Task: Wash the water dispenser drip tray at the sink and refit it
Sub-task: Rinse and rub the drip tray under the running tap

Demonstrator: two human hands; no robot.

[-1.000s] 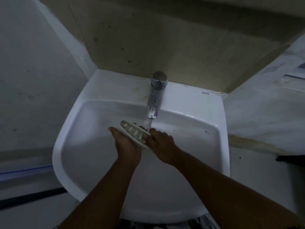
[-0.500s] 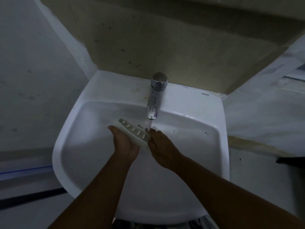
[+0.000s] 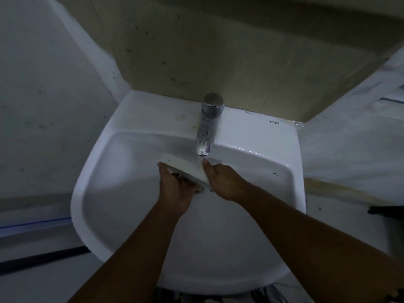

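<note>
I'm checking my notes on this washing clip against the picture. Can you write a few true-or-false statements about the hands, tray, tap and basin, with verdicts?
1. Both hands hold the drip tray. True: the left hand and right hand grip its two ends.
2. The tray rests on the floor of the sink. False: it is held up, just under the tap spout.
3. The slotted face of the tray is towards the camera. False: a plain face shows.
4. The tap stands at the back rim of the basin. True.
</note>
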